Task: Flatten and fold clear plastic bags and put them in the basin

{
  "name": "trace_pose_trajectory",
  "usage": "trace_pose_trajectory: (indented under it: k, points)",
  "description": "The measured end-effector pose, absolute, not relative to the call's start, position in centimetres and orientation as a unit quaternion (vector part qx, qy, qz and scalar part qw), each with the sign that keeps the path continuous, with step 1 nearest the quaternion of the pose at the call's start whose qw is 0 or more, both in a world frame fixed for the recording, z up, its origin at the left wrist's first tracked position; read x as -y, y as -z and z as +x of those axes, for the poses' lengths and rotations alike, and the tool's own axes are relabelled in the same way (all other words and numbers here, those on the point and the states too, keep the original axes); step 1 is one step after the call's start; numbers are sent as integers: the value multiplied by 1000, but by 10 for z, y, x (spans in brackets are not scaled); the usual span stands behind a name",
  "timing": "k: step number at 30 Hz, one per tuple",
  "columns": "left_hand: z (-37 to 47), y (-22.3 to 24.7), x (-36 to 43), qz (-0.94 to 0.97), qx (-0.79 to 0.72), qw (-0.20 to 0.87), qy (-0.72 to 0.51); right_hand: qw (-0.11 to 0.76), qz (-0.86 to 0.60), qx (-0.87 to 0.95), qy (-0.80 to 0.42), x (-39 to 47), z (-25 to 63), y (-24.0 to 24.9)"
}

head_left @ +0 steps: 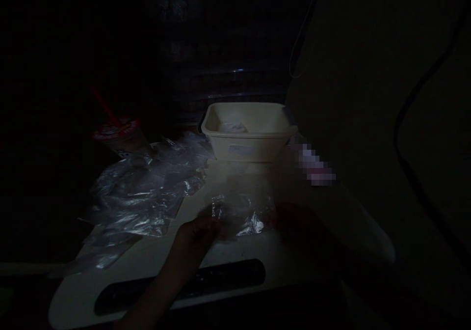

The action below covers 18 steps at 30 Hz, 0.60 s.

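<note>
A clear plastic bag [246, 214] is stretched between my two hands, just above the pale tabletop. My left hand [200, 229] pinches the bag at its left edge. At the opposite edge, my right hand [292, 219] is in deep shadow and its fingers are hard to make out. To the left lies a loose pile of clear plastic bags [147, 192]. Beyond my hands stands a cream plastic tub [252, 146] with a small pale label on its front, and something whitish [232, 126] sits inside it.
The scene is very dark. A lidded drink cup [127, 141] with a red straw stands behind the bag pile. A blurred-out item [316, 168] lies right of the tub. A long black slot [228, 276] runs along the near side of the small table [73, 298]. A dark cable [397, 133] hangs at the right.
</note>
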<state>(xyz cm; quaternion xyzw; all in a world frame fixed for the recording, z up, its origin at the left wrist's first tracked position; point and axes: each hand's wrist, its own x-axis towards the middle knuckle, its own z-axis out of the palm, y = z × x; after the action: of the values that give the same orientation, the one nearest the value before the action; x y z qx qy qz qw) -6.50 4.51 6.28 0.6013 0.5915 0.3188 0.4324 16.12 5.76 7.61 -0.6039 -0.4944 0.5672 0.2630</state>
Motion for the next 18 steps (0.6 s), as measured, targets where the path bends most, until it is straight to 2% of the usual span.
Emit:
trace_pose_trajectory:
  k: [5, 9, 18]
  points:
    - [-63, -72, -38, 529, -648, 432, -335, 306, -593, 460, -585, -52, 161, -65]
    - [-62, -78, -25, 472, -674, 454, -341, 303, -597, 460, -584, -52, 160, -59]
    - [-62, -75, -30, 509, -663, 427, -345, 299, -585, 502, -562, -51, 158, -57]
